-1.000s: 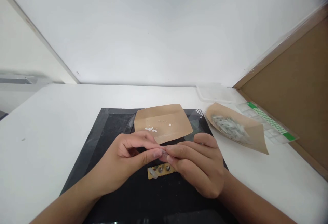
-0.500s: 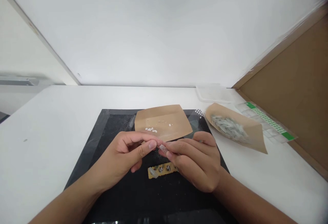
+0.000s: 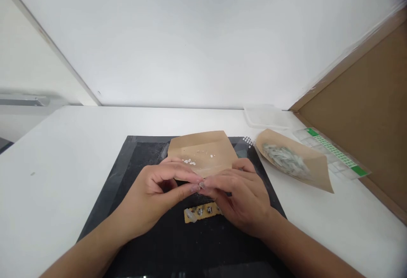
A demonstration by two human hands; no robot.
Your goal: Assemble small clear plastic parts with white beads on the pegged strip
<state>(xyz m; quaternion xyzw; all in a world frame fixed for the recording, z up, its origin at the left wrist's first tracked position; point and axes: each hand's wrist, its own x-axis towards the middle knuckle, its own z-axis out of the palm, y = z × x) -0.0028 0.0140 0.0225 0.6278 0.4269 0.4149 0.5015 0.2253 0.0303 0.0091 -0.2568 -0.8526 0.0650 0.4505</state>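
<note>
Above the black mat, the fingertips of both hands meet around a small translucent false nail (image 3: 202,185). My left hand (image 3: 162,186) pinches at it with thumb and forefinger. From the other side, my right hand (image 3: 241,197) grips it between thumb and fingers, so most of the piece is hidden. Just below lies a yellowish strip (image 3: 194,212) with dark metal studs; another translucent false nail (image 3: 190,215) rests at its left end. The strip's right end is covered by my right hand. Behind the hands, brown paper (image 3: 203,142) carries several small white bits (image 3: 190,161).
A black mat (image 3: 143,252) lies on the white table (image 3: 57,163). At right, a brown paper pouch (image 3: 314,163) holds many translucent pieces, beside a clear plastic sheet with a green strip (image 3: 337,155). A clear tray (image 3: 267,116) sits near the back wall.
The right hand has turned and its fingers have come down around the false nail, which now shows less. The left thumb has lowered slightly, away from the forefinger.
</note>
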